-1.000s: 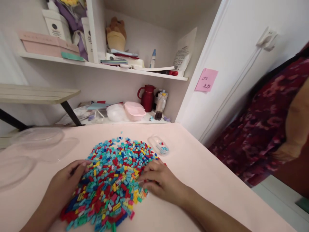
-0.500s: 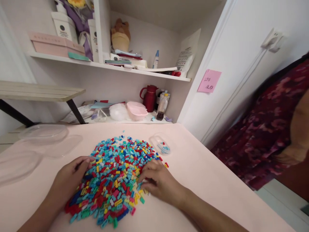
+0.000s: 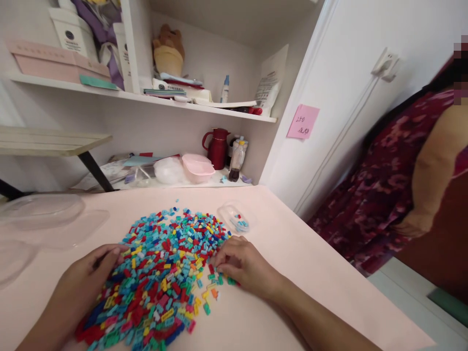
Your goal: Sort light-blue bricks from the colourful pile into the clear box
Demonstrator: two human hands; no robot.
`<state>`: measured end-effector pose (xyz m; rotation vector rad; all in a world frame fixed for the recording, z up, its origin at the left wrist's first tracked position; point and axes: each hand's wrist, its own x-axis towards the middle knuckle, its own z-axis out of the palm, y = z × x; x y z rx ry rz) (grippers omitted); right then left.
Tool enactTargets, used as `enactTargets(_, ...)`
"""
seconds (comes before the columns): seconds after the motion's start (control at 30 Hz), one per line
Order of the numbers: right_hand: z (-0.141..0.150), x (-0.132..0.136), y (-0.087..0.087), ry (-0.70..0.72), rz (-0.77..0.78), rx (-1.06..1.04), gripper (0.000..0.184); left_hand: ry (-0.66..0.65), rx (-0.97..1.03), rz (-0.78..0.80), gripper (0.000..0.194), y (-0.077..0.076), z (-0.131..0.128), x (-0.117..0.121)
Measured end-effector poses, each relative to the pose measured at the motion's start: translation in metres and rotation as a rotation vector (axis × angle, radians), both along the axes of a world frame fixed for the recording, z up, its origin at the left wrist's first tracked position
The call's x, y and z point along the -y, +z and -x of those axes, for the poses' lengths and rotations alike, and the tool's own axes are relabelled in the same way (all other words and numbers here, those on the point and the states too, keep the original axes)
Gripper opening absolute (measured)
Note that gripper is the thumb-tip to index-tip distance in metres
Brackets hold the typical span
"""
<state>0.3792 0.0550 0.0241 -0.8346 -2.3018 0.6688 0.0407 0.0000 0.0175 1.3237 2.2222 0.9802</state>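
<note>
A wide pile of small plastic toy bricks [image 3: 164,263] in red, blue, green, yellow and pink lies spread on the pale pink tabletop [image 3: 314,292]. At the pile's left edge rests my left hand [image 3: 93,270], thumb and forefinger drawn together; whatever is between them is too small to name. My right hand [image 3: 244,265] touches the right edge of the pile with bent fingers, thumb and forefinger close together beside a red brick [image 3: 211,269]. What its fingertips hold is hidden. Beyond it stands a small clear plastic tub [image 3: 234,214] with a few light blue and red bricks inside.
Clear plastic containers [image 3: 44,209] and lids sit at the left. Behind the table are a pink tub [image 3: 198,168], a red jug [image 3: 218,148] and a bottle [image 3: 237,161]. A wooden riser [image 3: 54,141] stands back left. Another person [image 3: 387,180] in a floral garment is at the right.
My right hand has shifted a little away from the pile's lower right, uncovering loose orange, yellow and green bricks. My left hand stays at the left edge. The view has swung slightly right.
</note>
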Motion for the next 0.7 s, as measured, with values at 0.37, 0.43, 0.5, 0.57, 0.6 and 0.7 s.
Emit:
enactTargets(0.37, -0.009, -0.002, -0.001, 0.085, -0.06, 0.015, 0.01, 0.025, 0.06, 0.048, 0.054, 0.0, -0.001, 0.003)
enactTargets(0.43, -0.009, -0.003, -0.003, 0.088, -0.065, 0.037, 0.009, 0.029, 0.042, 0.041, 0.054, 0.0, -0.002, 0.002)
enactTargets(0.5, -0.008, -0.003, -0.003, 0.097, -0.066, 0.053, 0.009, 0.02, 0.012, 0.022, 0.052, -0.001, -0.001, 0.001)
enactTargets(0.57, -0.008, -0.001, -0.001, 0.104, -0.057, 0.051, 0.009, 0.008, -0.014, 0.006, 0.05, -0.002, 0.0, 0.0)
enactTargets(0.6, -0.008, -0.001, 0.001, 0.092, -0.047, 0.044, 0.009, 0.008, -0.016, 0.003, 0.05, -0.002, 0.0, 0.0)
enactTargets(0.7, -0.008, 0.002, 0.008, 0.002, 0.078, -0.009, 0.008, 0.018, 0.017, 0.014, 0.052, -0.003, 0.002, -0.001)
